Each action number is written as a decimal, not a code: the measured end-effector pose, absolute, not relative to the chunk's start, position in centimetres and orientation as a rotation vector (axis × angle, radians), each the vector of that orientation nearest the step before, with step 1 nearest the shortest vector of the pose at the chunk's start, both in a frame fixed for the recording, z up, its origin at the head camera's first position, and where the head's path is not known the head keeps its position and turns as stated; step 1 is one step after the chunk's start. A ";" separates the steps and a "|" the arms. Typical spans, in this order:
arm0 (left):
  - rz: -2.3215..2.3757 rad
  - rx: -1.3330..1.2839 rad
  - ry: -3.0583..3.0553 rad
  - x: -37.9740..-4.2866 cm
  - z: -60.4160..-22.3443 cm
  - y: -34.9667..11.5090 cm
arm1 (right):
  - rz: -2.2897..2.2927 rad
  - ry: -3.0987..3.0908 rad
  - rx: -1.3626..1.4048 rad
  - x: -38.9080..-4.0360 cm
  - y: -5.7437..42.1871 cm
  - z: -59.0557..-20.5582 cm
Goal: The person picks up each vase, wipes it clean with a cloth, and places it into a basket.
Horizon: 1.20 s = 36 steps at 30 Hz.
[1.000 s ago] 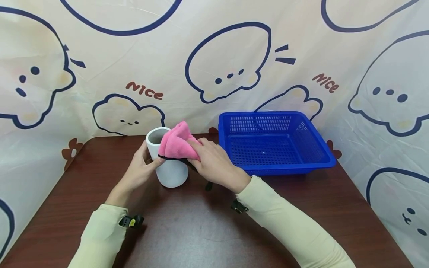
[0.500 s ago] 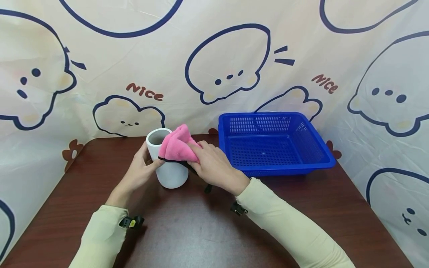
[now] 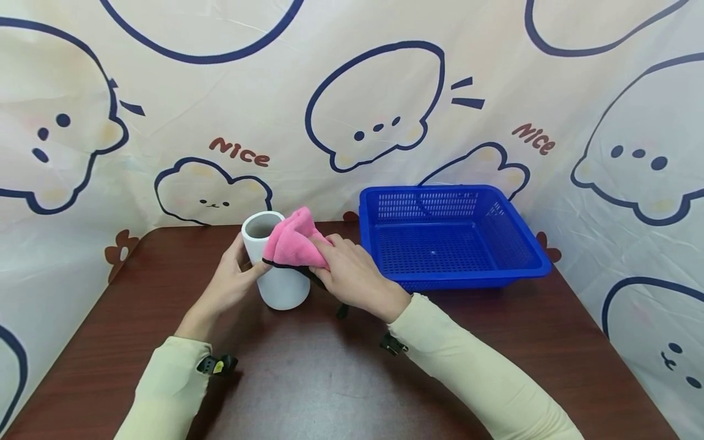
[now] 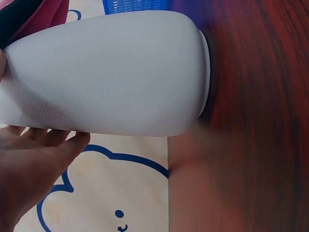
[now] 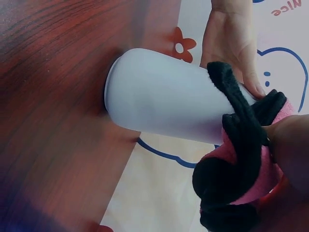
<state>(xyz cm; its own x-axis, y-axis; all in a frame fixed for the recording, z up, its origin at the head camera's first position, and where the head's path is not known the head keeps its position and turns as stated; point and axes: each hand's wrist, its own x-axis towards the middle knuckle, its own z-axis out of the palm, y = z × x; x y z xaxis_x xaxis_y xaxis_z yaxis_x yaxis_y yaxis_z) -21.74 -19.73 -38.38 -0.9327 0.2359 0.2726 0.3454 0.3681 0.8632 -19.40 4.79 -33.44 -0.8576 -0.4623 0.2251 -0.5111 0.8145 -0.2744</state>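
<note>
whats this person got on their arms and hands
Both arms wear plain, pale yellow-green long sleeves: left sleeve, right sleeve. The left hand and right hand show no gloves. A small black device with a yellow mark sits at the left wrist, another black one at the right.

The word "Nice" (image 3: 239,152) is printed in rounded, reddish-brown letters on the pale backdrop (image 3: 352,18), just above a small outlined cloud figure (image 3: 214,190). A second "Nice" (image 3: 533,139), in the same colour, stands well apart to the right on that cloth, slanting more steeply downward. In the right wrist view, "Nice" lettering (image 5: 286,8) shows upside down at the upper right corner.
</note>
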 end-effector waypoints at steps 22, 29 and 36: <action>-1.611 -0.555 -2.499 -21.9 -38.5 -19.7 | 0.510 -2.933 0.755 -19.8 5.2 -34.0; -1.608 -0.547 -2.495 -21.8 -38.6 -19.7 | 0.456 -2.920 0.772 -19.9 5.3 -34.4; -1.631 -0.548 -2.476 -21.8 -38.7 -19.7 | 0.368 -2.890 0.806 -19.8 5.4 -34.9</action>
